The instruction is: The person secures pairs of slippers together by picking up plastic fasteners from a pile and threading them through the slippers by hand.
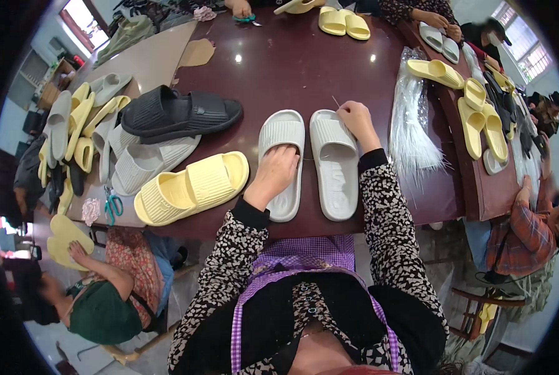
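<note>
Side by side on the dark red table lie two light grey slide slippers with ribbed straps, toes pointing away from me. My left hand (277,170) reaches into the left grey slipper (282,128), its fingertips hidden under the strap. At the toe of the right grey slipper (337,178), my right hand (356,120) is closed in a pinch on a thin strand (336,100), whose end sticks up past the fingers. A fine line also shows between the two slippers. To the right lies a bundle of thin clear plastic strands (410,140) in a clear bag.
Left of me lie a yellow slipper (192,187), a black slipper (183,112) on grey ones, and a heap of mixed slippers (73,125). Teal scissors (113,206) rest near the edge. More yellow slippers (482,122) lie at right. Other people work around the table.
</note>
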`<control>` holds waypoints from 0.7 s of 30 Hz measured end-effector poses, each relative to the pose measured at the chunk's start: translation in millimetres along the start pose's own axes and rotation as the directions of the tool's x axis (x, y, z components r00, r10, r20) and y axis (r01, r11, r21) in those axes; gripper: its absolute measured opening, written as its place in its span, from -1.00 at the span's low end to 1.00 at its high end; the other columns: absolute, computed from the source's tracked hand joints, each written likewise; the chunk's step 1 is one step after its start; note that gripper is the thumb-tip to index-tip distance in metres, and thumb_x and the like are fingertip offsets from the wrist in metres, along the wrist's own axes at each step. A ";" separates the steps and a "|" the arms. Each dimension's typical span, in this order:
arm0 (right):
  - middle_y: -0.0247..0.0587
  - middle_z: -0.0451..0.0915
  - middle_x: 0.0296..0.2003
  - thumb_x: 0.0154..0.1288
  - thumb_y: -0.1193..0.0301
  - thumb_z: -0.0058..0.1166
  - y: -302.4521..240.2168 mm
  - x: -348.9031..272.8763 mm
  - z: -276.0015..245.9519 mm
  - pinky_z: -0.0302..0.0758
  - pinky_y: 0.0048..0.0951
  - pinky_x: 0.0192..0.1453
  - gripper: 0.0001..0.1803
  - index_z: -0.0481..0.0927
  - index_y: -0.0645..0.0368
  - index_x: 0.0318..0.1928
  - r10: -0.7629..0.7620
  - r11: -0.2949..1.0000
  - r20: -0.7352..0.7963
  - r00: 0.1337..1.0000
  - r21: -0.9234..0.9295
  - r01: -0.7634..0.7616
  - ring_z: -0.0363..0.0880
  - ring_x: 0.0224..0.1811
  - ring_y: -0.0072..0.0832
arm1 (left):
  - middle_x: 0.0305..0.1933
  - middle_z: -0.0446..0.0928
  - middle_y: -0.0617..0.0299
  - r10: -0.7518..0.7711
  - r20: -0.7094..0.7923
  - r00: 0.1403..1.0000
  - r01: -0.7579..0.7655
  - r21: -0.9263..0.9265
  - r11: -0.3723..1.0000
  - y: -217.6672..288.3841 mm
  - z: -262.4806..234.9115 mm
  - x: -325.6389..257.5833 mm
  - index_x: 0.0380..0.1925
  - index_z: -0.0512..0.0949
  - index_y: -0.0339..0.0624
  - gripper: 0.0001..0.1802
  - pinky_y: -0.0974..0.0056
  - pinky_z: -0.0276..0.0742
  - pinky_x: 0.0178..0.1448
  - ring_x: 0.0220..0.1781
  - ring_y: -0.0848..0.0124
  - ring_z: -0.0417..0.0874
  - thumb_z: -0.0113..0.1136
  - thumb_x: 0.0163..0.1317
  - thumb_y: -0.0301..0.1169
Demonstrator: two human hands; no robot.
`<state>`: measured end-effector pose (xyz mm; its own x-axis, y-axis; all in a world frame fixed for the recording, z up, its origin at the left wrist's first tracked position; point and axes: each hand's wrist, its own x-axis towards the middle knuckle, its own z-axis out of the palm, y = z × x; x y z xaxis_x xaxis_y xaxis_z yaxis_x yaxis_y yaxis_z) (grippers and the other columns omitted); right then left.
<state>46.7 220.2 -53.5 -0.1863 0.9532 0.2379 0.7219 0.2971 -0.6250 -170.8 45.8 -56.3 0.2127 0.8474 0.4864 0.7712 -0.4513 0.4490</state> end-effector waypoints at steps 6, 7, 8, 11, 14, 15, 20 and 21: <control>-0.01 0.65 -0.36 0.14 0.42 0.15 -0.7 -15.5 12.5 0.56 -0.18 -0.14 -0.88 0.68 0.20 -0.36 -0.330 0.942 -0.229 0.916 -0.019 0.335 0.64 -0.27 -0.07 | -0.28 0.52 -0.18 -0.038 0.228 0.973 0.053 -0.063 0.997 -3.1 -4.5 7.2 -0.33 0.46 -0.32 -0.80 -0.08 0.41 -0.05 -0.16 -0.13 0.51 -0.10 0.33 -0.42; -0.02 0.66 -0.34 0.15 0.41 0.15 -8.7 -19.1 13.6 0.55 -0.16 -0.09 -0.87 0.69 0.18 -0.36 -0.296 0.954 -0.207 0.933 -0.007 0.301 0.63 -0.23 -0.05 | -0.29 0.52 -0.20 -0.034 0.282 0.959 0.049 -0.045 0.998 -3.5 -6.3 6.1 -0.35 0.46 -0.32 -0.78 -0.09 0.41 -0.07 -0.18 -0.14 0.51 -0.12 0.33 -0.41; -0.01 0.66 -0.32 0.14 0.38 0.15 -14.9 -23.6 11.7 0.55 -0.16 -0.09 -0.86 0.69 0.16 -0.36 -0.244 0.966 -0.162 0.956 0.046 0.254 0.63 -0.21 -0.05 | -0.30 0.52 -0.21 -0.081 0.295 0.952 0.108 -0.078 0.991 -7.9 -1.3 7.2 -0.36 0.46 -0.34 -0.78 -0.09 0.41 -0.07 -0.18 -0.15 0.51 -0.13 0.33 -0.41; 0.00 0.66 -0.35 0.15 0.35 0.11 -36.0 -27.8 16.2 0.54 -0.10 -0.10 -0.84 0.68 0.13 -0.34 -0.227 0.961 -0.019 0.974 0.161 0.227 0.64 -0.22 -0.03 | -0.34 0.51 -0.27 -0.157 0.227 0.961 0.186 -0.115 0.976 -6.0 -0.6 8.9 -0.41 0.47 -0.38 -0.77 -0.11 0.41 -0.10 -0.22 -0.20 0.50 -0.12 0.29 -0.44; 0.01 0.66 -0.37 0.14 0.35 0.11 -62.0 -30.1 9.0 0.54 -0.10 -0.13 -0.82 0.69 0.14 -0.32 -0.282 0.936 -0.008 0.959 0.218 0.277 0.64 -0.25 -0.03 | -0.35 0.50 -0.30 -0.140 0.212 0.967 0.161 -0.083 0.984 -13.9 6.0 7.3 -0.40 0.46 -0.40 -0.78 -0.14 0.41 -0.11 -0.23 -0.23 0.50 -0.10 0.26 -0.44; 0.01 0.66 -0.37 0.14 0.36 0.12 -68.1 -26.8 8.9 0.55 -0.14 -0.12 -0.82 0.68 0.17 -0.31 -0.349 0.908 0.036 0.936 0.261 0.328 0.64 -0.25 -0.05 | -0.35 0.50 -0.32 -0.157 0.199 0.967 0.173 -0.063 0.983 -14.4 8.3 8.4 -0.40 0.46 -0.42 -0.78 -0.15 0.41 -0.12 -0.24 -0.25 0.50 -0.10 0.25 -0.45; 0.00 0.67 -0.36 0.11 0.36 0.13 -90.7 -9.4 28.6 0.55 -0.19 -0.10 -0.80 0.69 0.19 -0.30 -0.431 0.892 0.253 0.866 0.262 0.368 0.66 -0.25 -0.08 | -0.33 0.52 -0.34 -0.184 0.227 0.956 0.185 0.017 0.983 -17.7 14.3 11.6 -0.39 0.47 -0.43 -0.78 -0.16 0.42 -0.10 -0.20 -0.26 0.52 -0.07 0.22 -0.44; 0.00 0.67 -0.36 0.11 0.36 0.13 -93.2 -3.9 33.9 0.55 -0.19 -0.10 -0.80 0.69 0.19 -0.30 -0.433 0.892 0.254 0.865 0.260 0.370 0.66 -0.25 -0.08 | -0.31 0.52 -0.35 -0.209 0.236 0.949 0.206 0.038 0.978 -16.9 12.9 12.0 -0.38 0.48 -0.44 -0.77 -0.16 0.43 -0.08 -0.18 -0.26 0.53 -0.07 0.22 -0.43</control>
<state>-42.4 190.6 -21.3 -0.6433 0.7097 0.2872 0.4017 0.6322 -0.6625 -173.5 67.2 -67.6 0.1821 0.9646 0.1910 0.8204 -0.2561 0.5112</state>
